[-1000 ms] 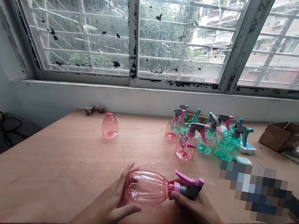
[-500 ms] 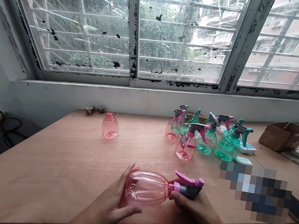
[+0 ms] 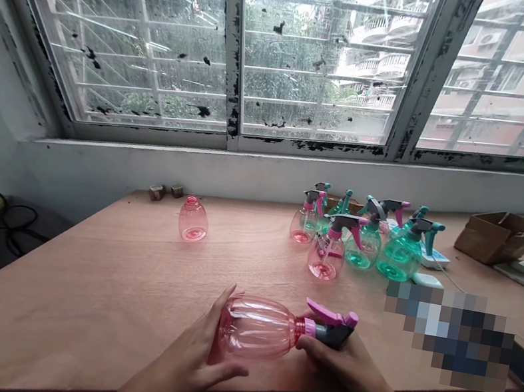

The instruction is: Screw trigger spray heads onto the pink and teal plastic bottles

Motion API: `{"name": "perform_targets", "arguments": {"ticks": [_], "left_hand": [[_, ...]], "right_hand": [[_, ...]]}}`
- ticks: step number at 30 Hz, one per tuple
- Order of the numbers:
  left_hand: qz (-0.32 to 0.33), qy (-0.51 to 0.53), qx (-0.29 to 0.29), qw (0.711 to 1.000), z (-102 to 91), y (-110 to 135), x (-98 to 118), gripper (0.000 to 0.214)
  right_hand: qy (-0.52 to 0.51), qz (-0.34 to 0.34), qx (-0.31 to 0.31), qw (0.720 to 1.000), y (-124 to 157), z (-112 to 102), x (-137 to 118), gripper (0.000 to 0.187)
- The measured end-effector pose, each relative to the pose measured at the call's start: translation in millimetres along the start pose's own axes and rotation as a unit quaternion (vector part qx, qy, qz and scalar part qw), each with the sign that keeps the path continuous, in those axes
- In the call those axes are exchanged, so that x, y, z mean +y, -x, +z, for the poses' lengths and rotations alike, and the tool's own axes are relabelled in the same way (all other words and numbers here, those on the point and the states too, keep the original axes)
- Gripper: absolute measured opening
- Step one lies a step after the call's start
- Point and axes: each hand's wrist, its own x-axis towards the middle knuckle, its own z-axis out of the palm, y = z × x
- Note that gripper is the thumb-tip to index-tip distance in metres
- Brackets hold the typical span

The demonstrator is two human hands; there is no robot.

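Observation:
A clear pink spray bottle [image 3: 259, 327] lies on its side in front of me, its base to the left and its pink-and-grey trigger head [image 3: 333, 327] to the right. My left hand [image 3: 198, 343] cups the base, thumb stretched along the near side and fingers up behind it. At the neck, my right hand [image 3: 339, 358] is closed around the collar and head, thumb on the near side; its other fingers are mostly hidden. The bottle's trigger points away from me.
Farther back stands a pink bottle without a head [image 3: 194, 221]. Several pink and green spray bottles [image 3: 398, 257] cluster at the back right, near an open cardboard box [image 3: 502, 238]. Two small brown blocks [image 3: 166, 192] sit by the wall. A blurred patch covers something at right on the wooden table [image 3: 86, 300].

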Motion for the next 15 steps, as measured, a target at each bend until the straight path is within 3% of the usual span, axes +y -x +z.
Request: {"name": "perform_targets", "arguments": {"ticks": [15], "left_hand": [[-0.001, 0.0, 0.01, 1.0, 0.1, 0.1, 5.5, 0.099]], "right_hand": [[-0.014, -0.011, 0.006, 1.0, 0.4, 0.5, 2.6, 0.052]]}}
